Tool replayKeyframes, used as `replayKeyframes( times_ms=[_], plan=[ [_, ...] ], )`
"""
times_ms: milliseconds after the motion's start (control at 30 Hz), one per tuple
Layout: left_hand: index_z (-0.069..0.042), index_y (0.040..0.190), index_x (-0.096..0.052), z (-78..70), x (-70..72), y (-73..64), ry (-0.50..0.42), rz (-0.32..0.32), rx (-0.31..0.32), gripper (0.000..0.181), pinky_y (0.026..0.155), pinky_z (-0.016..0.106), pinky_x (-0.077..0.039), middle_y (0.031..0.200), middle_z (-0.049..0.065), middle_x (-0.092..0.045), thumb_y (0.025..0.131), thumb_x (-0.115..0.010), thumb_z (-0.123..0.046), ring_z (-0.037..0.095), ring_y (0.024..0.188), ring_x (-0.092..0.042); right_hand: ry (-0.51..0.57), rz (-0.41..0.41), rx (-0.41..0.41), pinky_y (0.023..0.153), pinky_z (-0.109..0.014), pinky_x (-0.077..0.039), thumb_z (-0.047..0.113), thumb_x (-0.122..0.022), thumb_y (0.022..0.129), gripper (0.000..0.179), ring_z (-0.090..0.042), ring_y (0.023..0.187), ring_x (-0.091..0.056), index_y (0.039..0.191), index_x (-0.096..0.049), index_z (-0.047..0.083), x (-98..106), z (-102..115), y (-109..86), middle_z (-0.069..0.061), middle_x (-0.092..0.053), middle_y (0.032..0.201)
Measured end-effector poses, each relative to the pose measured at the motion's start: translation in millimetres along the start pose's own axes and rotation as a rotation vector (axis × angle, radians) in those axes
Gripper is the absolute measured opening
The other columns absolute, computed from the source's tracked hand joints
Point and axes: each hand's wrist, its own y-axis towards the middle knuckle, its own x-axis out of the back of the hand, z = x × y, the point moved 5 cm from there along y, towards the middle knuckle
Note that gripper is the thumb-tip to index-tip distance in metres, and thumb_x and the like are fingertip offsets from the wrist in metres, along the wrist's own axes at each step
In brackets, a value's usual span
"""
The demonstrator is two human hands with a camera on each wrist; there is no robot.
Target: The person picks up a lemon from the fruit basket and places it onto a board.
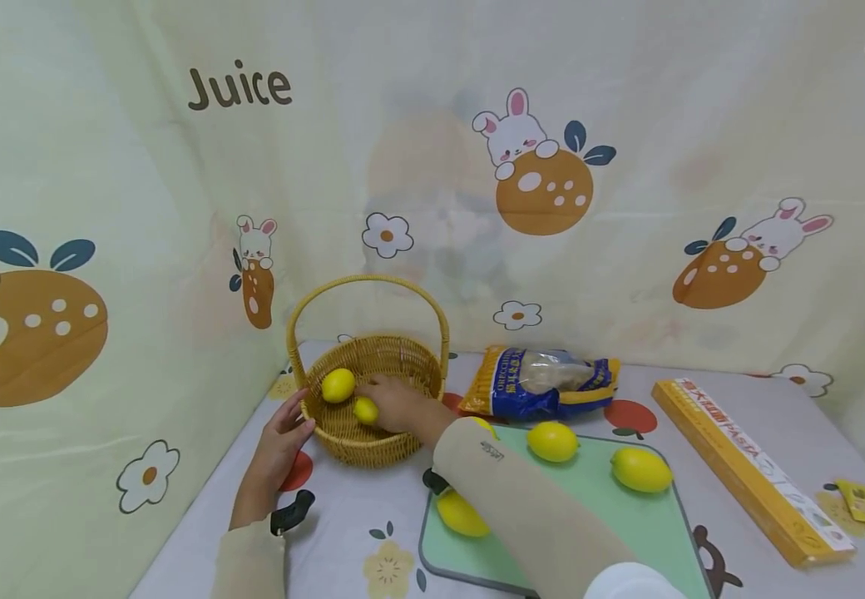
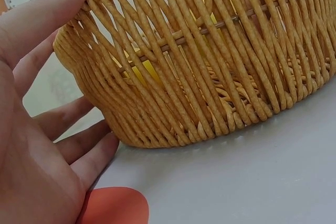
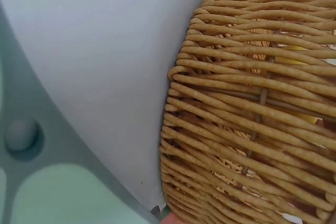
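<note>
A wicker basket [image 1: 373, 453] with a tall arched handle stands at the back left of the table. My left hand [image 1: 280, 437] rests against its left side; in the left wrist view the thumb lies by the rim and the spread fingers touch the woven wall [image 2: 199, 77]. Inside the basket, my right hand [image 1: 398, 405] reaches down from the right and holds a yellow lemon [image 1: 365, 410], its far side hidden by the fingers. Another lemon [image 1: 338, 386] lies at the basket's left inner wall. The right wrist view shows mostly the basket's weave [image 3: 236, 93].
A green cutting board [image 1: 590, 507] with several lemons, including one [image 1: 642, 470] at its right, lies under the right forearm. Behind it is a blue and orange pasta bag [image 1: 545, 387]. A long pasta box [image 1: 754, 474] and small yellow packet [image 1: 862, 502] lie at right.
</note>
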Motion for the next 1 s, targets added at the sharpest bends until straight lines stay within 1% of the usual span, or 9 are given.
replayKeyframes(
  times_ms=[67,200,300,433,500,567,700,867,1000],
  plan=[
    [-0.019,0.152,-0.035,0.5,0.3,-0.2,0.014,-0.006,0.014,0.063,0.102,0.025,-0.039,0.156,0.010,-0.029,0.096,-0.062,-0.009,0.026,0.138,-0.031,0.002,-0.003,-0.013,0.104,-0.044,-0.039,0.027,-0.063,0.095,0.056,-0.027,0.127,-0.044,0.148,-0.043,0.026,1.5,-0.7,-2.4,-0.006,-0.041,0.145],
    [-0.020,0.152,-0.035,0.3,0.7,-0.7,0.029,-0.014,0.023,0.063,0.104,0.027,-0.037,0.155,0.009,-0.029,0.096,-0.062,-0.009,0.026,0.138,-0.032,0.007,-0.023,-0.020,0.103,-0.044,-0.040,0.027,-0.068,0.092,0.062,-0.028,0.127,-0.043,0.149,-0.042,0.026,5.6,-0.9,-8.5,-0.004,-0.041,0.144],
    [-0.019,0.152,-0.035,-0.5,0.5,-1.2,0.034,-0.014,0.020,0.063,0.108,0.034,-0.034,0.156,0.010,-0.029,0.096,-0.061,-0.008,0.027,0.138,-0.031,0.016,-0.049,-0.009,0.100,-0.043,-0.043,0.027,-0.070,0.090,0.065,-0.027,0.124,-0.045,0.149,-0.042,0.025,9.7,-0.4,-13.0,-0.003,-0.043,0.141],
    [-0.024,0.152,-0.035,0.0,0.6,-1.9,0.078,-0.028,0.043,0.064,0.111,0.042,-0.029,0.156,0.009,-0.028,0.095,-0.064,-0.014,0.027,0.139,-0.029,0.020,-0.079,0.002,0.098,-0.041,-0.045,0.029,-0.073,0.089,0.067,-0.025,0.122,-0.045,0.148,-0.043,0.024,14.9,-1.0,-18.8,-0.003,-0.043,0.139],
    [-0.027,0.151,-0.036,0.6,0.4,-2.3,0.094,-0.034,0.059,0.065,0.111,0.043,-0.028,0.156,0.008,-0.028,0.094,-0.066,-0.016,0.027,0.140,-0.029,0.025,-0.088,0.002,0.097,-0.039,-0.046,0.030,-0.073,0.088,0.067,-0.024,0.121,-0.045,0.147,-0.044,0.024,17.0,-1.7,-22.0,-0.003,-0.043,0.139],
    [-0.027,0.151,-0.037,1.1,1.3,-3.5,0.095,-0.034,0.066,0.065,0.112,0.044,-0.028,0.156,0.008,-0.028,0.094,-0.066,-0.017,0.028,0.140,-0.028,0.043,-0.095,0.004,0.096,-0.039,-0.046,0.029,-0.074,0.088,0.067,-0.024,0.121,-0.045,0.147,-0.044,0.024,18.7,-0.7,-24.9,-0.003,-0.043,0.139],
    [-0.026,0.152,-0.035,0.7,1.2,-5.3,0.088,-0.023,0.059,0.066,0.111,0.044,-0.028,0.157,0.009,-0.027,0.094,-0.066,-0.017,0.028,0.141,-0.027,0.083,-0.115,0.018,0.093,-0.039,-0.047,0.027,-0.075,0.087,0.066,-0.025,0.120,-0.045,0.146,-0.045,0.026,22.4,1.2,-32.1,-0.003,-0.043,0.139],
    [-0.025,0.152,-0.035,0.2,0.2,-4.8,0.079,-0.023,0.059,0.066,0.111,0.043,-0.028,0.157,0.010,-0.026,0.094,-0.066,-0.016,0.029,0.141,-0.027,0.097,-0.133,0.041,0.091,-0.036,-0.048,0.026,-0.077,0.085,0.067,-0.023,0.117,-0.046,0.145,-0.047,0.028,27.2,3.3,-41.3,0.000,-0.045,0.135],
    [-0.024,0.152,-0.035,-0.7,-1.1,-3.9,0.059,-0.023,0.062,0.066,0.112,0.043,-0.027,0.157,0.009,-0.026,0.094,-0.066,-0.015,0.028,0.141,-0.027,0.106,-0.133,0.051,0.091,-0.036,-0.048,0.025,-0.077,0.085,0.068,-0.021,0.116,-0.046,0.145,-0.047,0.027,33.0,4.9,-48.1,0.000,-0.045,0.134]
  ],
)
